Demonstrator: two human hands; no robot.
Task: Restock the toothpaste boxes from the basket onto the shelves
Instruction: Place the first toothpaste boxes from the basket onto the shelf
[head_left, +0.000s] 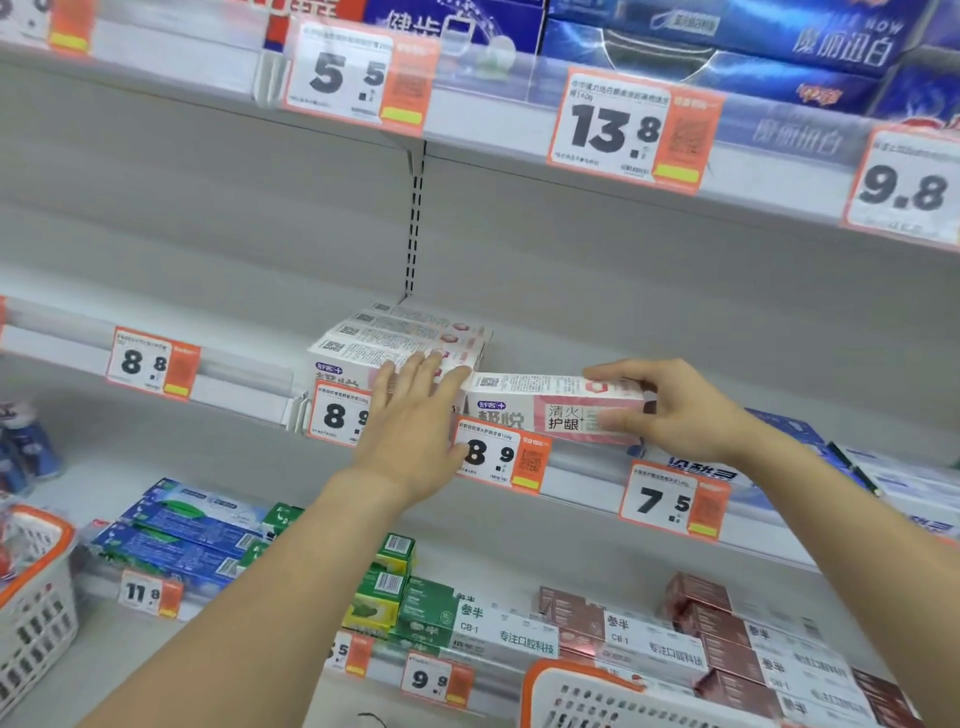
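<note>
Head view: both my arms were up at the middle grey metal shelf (727, 332). My right hand (675, 410) gripped one long pink-and-white cardboard toothpaste box (540, 405) by its right end, thumb low on the front face, fingers curled over the top edge. The box lay lengthwise along the shelf's front lip, printed face toward me, just above the orange-and-white 8.9 price tag (501, 454).

My left hand (415, 415) was flat and wide, fingers straight and spread a little, fingertips pressed on the front of the stack of matching pink-and-white toothpaste boxes (400, 338) just left of the one I held. The held box's left end sat right beside that stack; whether they touched I could not tell, my fingers covered the gap. A second orange-and-white 8.9 tag (337, 415) hung below the stack, half hidden by my palm.

Up top, dark blue toothpaste cartons (727, 47) filled the upper shelf above the 13.8 tag (623, 130). Down below, blue-and-green boxes (192, 535) lay at the left, small green boxes (395, 587) in the middle, reddish-brown boxes (717, 623) to the right.

A white plastic basket with an orange rim (36, 597) stood at the left edge, and another white-and-orange basket (597, 696) showed at the bottom, its rim just under the lowest shelf front.
</note>
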